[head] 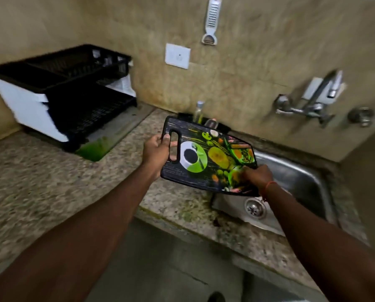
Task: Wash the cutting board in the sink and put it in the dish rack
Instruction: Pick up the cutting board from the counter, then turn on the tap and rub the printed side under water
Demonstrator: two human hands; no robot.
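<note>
A dark cutting board (206,158) printed with green and yellow food pictures hangs in the air over the left rim of the steel sink (302,177). My left hand (157,149) grips its slotted handle end. My right hand (257,176) holds the opposite end, near the lower right corner. The board is tilted, picture side up. The black and white two-tier dish rack (58,94) stands on the counter at the far left, apart from the board.
A wall tap (308,105) juts out above the sink, and the drain (255,208) shows below the board. A bottle (198,111) stands behind the board. A grater (212,20) and a switch plate (177,56) hang on the wall. Speckled granite counter (40,182) spreads left.
</note>
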